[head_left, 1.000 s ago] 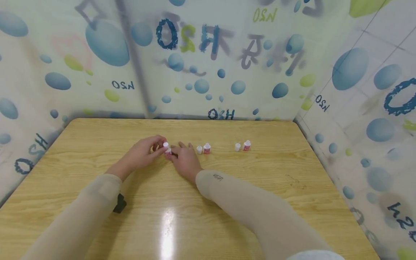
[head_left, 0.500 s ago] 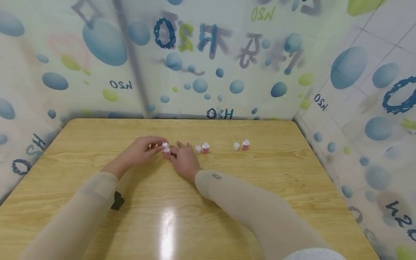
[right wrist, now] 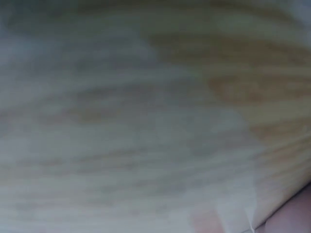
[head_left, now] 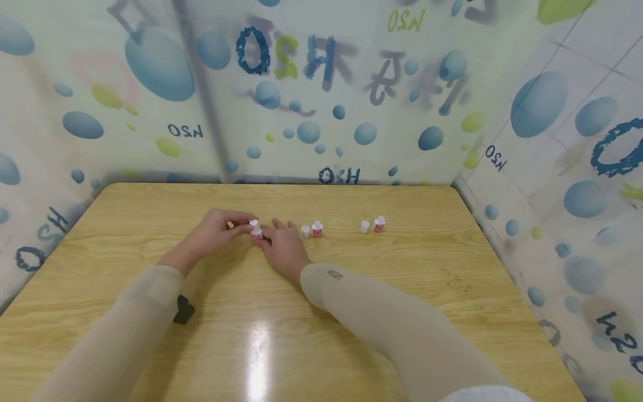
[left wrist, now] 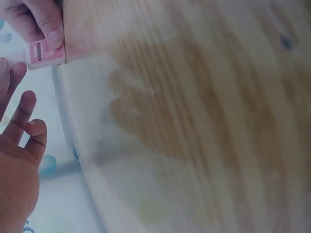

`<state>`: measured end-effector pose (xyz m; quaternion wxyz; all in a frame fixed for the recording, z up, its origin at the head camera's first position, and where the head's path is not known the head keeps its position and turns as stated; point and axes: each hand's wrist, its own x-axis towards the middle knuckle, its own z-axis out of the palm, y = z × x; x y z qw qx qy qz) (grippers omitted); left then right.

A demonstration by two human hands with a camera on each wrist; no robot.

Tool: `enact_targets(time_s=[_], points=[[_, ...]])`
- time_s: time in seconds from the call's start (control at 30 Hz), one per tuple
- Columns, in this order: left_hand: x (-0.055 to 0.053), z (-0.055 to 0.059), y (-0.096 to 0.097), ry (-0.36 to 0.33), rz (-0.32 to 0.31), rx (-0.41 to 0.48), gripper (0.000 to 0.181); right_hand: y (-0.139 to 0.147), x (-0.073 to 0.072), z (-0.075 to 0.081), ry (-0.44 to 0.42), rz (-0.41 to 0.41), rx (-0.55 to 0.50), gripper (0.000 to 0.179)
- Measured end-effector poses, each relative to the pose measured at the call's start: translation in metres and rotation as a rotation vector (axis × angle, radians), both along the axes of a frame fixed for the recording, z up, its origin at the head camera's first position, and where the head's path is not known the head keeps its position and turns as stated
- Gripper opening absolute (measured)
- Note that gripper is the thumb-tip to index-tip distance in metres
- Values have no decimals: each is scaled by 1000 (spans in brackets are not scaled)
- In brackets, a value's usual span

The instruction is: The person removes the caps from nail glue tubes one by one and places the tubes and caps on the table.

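Note:
A small white bottle with a red label stands on the wooden table, between both hands. The thumb and a finger of my left hand pinch its white cap at the top. My right hand grips the lower part of the bottle from the other side, its other fingers spread on the tabletop. In the left wrist view, the pink-labelled bottle lies between the right hand's fingers and the left fingertips at the cap end; the left hand's remaining fingers extend loosely. The right wrist view is mostly blurred tabletop.
Right of my right hand stand a like bottle and a small white cap. Farther right is another such bottle beside its white cap. A dark green piece lies by my left sleeve. A patterned wall borders the table.
The left fingers have shifted slightly at the cap, while the right hand keeps its grip on the bottle. The other bottles and caps stay put; the head view has shifted a little.

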<state>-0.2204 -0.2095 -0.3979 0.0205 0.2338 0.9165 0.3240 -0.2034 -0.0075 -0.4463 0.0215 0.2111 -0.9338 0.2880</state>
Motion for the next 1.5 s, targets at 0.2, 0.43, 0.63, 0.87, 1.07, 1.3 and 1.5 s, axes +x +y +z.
enact_targets(time_s=[0.2,0.43,0.63,0.87,1.07,1.3,1.5], points=[[1,1,-2,-6,-14,-18,29,-1,-1,0,-2,-4,0,31],[3,3,-1,26,-10,-41,33,0,1,3,-11,14,1,28],[3,1,1,76,21,-42,33,2,3,5,14,21,22,27],[2,4,1,32,15,-29,29,2,2,4,18,16,17,29],[0,7,-1,2,-18,-45,31,2,2,3,13,16,12,32],[1,8,1,20,-17,-49,29,2,2,2,18,10,16,31],[2,8,3,28,1,-54,27,2,2,1,48,7,14,30]])
